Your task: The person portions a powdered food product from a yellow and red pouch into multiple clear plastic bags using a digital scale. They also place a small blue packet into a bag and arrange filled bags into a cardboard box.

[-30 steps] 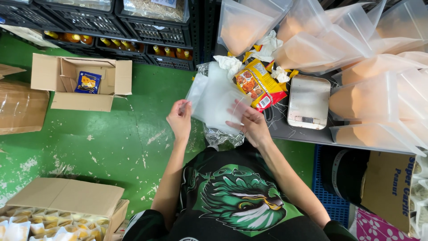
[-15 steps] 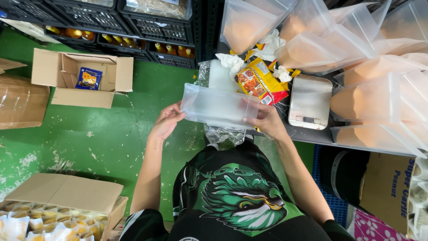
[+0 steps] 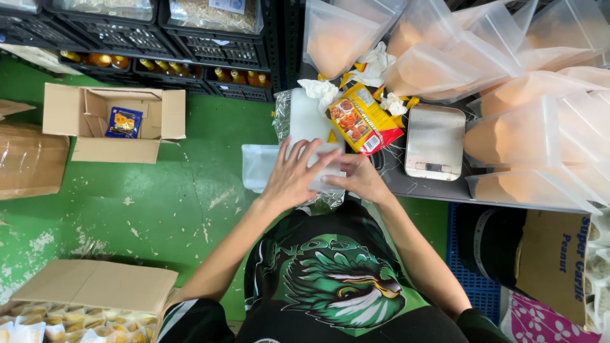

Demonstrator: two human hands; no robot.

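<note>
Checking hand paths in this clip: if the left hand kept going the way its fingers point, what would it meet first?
The left hand lies on a clear plastic pouch, fingers pointing up and right. Straight on, it would probably first meet the yellow and red snack packet on the table edge, though depth is unclear from above.

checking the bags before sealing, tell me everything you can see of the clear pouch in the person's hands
The clear pouch is a frosted, translucent plastic bag, flat and apparently empty. It is held roughly level in front of the person's chest, above the green floor. The left hand lies spread across its top with fingers extended; the right hand grips its right end. Only its left part shows, the rest being hidden under the hands. Whether its mouth is open cannot be told.
</note>
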